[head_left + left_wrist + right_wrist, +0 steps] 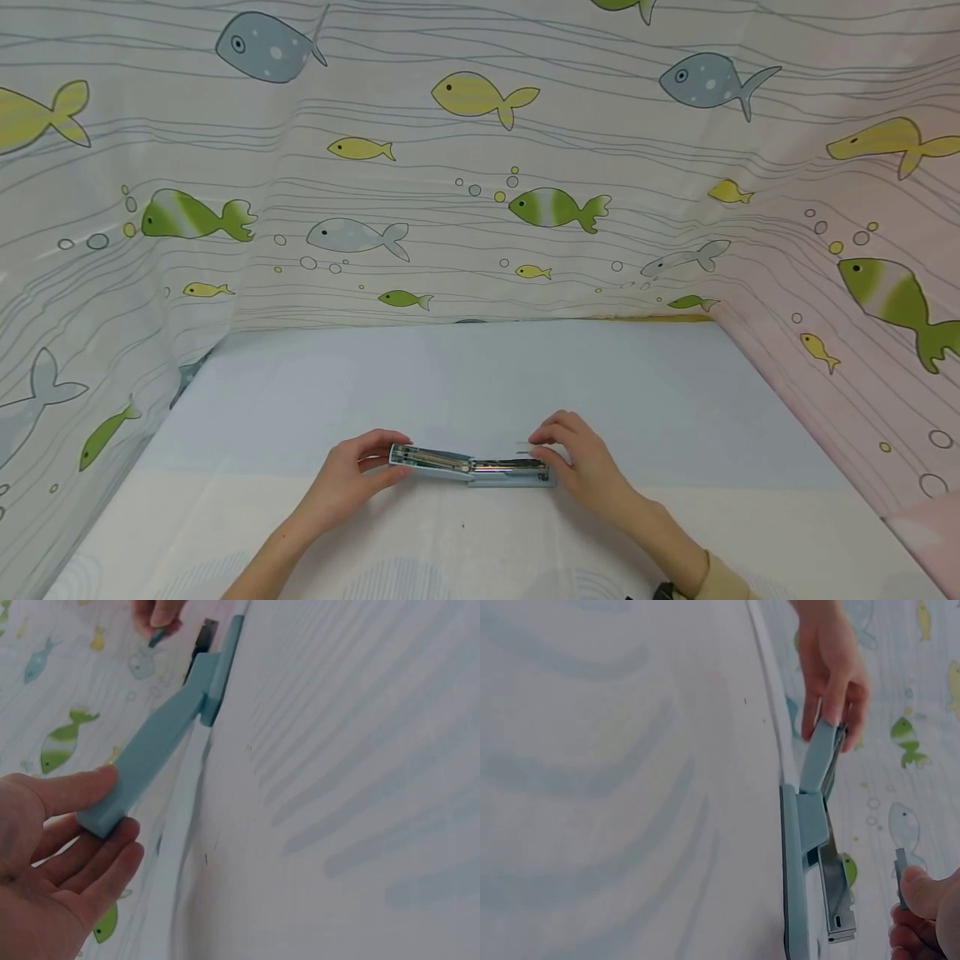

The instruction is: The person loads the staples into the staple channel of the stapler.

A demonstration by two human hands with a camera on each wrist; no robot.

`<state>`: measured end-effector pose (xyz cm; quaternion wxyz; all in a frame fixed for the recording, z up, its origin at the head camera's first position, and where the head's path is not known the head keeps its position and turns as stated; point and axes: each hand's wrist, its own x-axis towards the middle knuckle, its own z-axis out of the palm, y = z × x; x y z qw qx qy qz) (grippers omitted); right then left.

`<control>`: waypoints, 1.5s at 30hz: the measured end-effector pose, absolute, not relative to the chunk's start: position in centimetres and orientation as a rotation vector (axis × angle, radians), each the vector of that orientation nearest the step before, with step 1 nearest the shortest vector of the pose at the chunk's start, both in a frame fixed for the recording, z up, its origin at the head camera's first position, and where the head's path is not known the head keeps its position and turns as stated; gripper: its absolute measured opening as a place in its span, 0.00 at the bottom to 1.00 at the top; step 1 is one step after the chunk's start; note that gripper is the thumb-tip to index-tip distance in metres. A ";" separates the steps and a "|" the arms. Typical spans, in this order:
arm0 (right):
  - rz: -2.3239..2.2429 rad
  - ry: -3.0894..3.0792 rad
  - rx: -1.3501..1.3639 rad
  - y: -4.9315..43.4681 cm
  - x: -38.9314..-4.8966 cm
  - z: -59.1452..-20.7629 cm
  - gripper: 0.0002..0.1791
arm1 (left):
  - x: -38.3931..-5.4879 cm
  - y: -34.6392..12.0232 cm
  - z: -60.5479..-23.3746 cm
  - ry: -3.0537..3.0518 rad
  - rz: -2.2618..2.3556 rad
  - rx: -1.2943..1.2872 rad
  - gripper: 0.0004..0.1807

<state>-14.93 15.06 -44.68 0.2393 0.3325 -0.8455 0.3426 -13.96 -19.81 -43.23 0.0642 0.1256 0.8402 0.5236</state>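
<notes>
A light blue stapler (510, 481) lies opened out wide, its base on the table and its top arm (154, 742) swung over to the left, slightly raised. My left hand (351, 479) grips the end of that top arm between thumb and fingers. From the base, the metal magazine (835, 889) sticks out toward the right. Just above the base's right end, my right hand (588, 462) pinches a short grey strip of staples (901, 864) between thumb and fingertips. In the right wrist view, the strip is apart from the magazine.
A white and pale blue cloth (420, 383) covers the table under the stapler. Fish-printed curtains (450, 192) rise behind the table and along both sides. A tiny dark speck (462, 526) lies on the cloth in front of the stapler.
</notes>
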 end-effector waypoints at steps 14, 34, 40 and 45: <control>0.959 -2.281 0.975 14.3 -15.0 -44.9 0.10 | -13.9 -19.8 -43.2 2.543 1.579 0.367 0.22; 0.977 -2.389 0.965 13.6 -14.6 -45.7 0.07 | -13.9 -19.8 -43.1 2.561 1.558 0.376 0.22; 0.983 -2.395 0.974 13.6 -14.7 -45.8 0.07 | -13.8 -19.8 -43.1 2.556 1.566 0.379 0.22; 0.984 -2.402 0.970 13.6 -14.8 -45.9 0.06 | -13.8 -19.9 -43.1 2.557 1.563 0.390 0.22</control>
